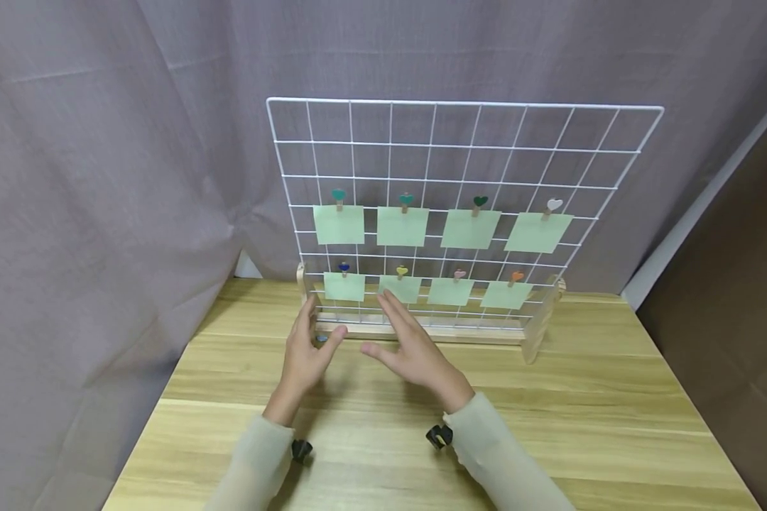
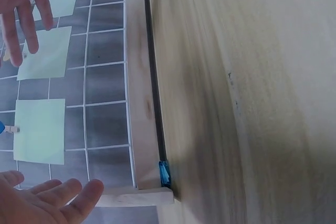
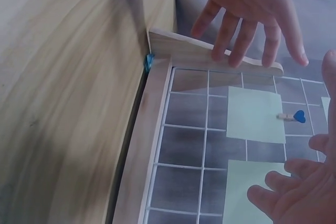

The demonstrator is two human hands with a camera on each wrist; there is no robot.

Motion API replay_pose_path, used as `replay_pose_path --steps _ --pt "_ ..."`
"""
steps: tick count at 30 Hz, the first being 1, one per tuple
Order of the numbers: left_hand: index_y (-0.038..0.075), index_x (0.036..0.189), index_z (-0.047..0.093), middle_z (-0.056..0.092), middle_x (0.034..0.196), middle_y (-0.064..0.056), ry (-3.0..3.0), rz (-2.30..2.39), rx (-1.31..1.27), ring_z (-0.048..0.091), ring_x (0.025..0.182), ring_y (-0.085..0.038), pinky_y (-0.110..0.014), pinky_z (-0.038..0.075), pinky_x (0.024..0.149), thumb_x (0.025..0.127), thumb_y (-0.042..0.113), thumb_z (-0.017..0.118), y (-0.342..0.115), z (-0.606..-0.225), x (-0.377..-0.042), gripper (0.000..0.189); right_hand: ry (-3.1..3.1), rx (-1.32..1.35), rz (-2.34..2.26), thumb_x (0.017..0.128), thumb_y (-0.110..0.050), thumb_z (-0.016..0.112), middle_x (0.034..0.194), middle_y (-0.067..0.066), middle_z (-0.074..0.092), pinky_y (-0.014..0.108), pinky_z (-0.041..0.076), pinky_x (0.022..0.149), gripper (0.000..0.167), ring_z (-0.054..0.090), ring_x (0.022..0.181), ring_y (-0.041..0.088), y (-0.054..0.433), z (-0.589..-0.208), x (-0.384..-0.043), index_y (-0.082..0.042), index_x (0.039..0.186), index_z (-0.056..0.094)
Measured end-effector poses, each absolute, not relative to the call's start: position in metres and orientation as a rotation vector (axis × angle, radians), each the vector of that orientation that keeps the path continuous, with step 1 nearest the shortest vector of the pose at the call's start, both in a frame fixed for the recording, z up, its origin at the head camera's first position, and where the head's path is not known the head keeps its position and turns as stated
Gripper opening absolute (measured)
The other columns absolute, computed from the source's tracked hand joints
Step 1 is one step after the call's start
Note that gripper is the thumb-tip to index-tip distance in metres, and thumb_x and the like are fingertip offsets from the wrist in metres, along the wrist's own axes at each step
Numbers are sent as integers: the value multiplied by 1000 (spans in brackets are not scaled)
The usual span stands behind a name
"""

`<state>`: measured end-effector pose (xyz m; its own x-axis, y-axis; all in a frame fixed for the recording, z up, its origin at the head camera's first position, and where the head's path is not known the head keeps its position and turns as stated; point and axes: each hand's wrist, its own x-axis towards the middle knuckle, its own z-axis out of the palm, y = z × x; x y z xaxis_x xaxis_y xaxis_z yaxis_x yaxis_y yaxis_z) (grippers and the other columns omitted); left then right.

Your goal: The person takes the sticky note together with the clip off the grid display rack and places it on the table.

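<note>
A white wire grid panel (image 1: pixel 464 146) stands upright in a wooden base (image 1: pixel 434 333). Pale green paper notes (image 1: pixel 340 226) hang on it in two rows, each held by a small heart-topped clothespin (image 1: pixel 481 202). My left hand (image 1: pixel 302 358) hovers in front of the panel's lower left corner, fingers extended, holding nothing. To its right, my right hand (image 1: pixel 415 353) is raised with straight fingers before the lower row, partly covering the note (image 1: pixel 399 287) with the yellow heart clothespin. In the right wrist view, the blue heart clothespin (image 3: pixel 298 116) grips one note's edge.
The wood-grain table (image 1: pixel 588 397) spreads in front of the stand. At the base's left end lies a small shiny blue piece (image 2: pixel 165 173). Grey curtain (image 1: pixel 115 177) hangs behind, and a brown surface (image 1: pixel 735 298) borders the right side.
</note>
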<state>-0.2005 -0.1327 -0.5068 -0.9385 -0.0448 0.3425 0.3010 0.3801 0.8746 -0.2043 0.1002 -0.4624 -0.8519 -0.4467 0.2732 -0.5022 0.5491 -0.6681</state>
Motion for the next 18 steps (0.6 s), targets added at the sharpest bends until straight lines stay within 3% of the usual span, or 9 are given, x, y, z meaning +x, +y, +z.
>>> replay_pose_path --steps 10,14,18 --pt "-2 164 26 34 166 -26 -2318 -1569 -252 43 144 -53 -63 41 114 100 33 74 -134 -508 -206 87 -2657 898 1247 99 -51 71 176 12 15 67 24 121 94 19 159 36 90 -451 -213 -14 169 20" --pt "-2 163 27 35 165 -26 -2298 -1607 -253 44 142 -54 -63 44 112 101 32 74 -133 -506 -207 85 -2651 898 1301 99 -54 69 176 6 15 65 25 122 94 20 159 32 86 -444 -217 -16 170 19" --pt "-1 163 27 35 166 -25 -2315 -1621 -234 45 141 -54 -64 45 110 101 33 73 -133 -506 -209 84 -2651 882 1386 100 -55 68 175 -2 17 58 33 121 90 25 158 27 81 -438 -219 -26 170 19"
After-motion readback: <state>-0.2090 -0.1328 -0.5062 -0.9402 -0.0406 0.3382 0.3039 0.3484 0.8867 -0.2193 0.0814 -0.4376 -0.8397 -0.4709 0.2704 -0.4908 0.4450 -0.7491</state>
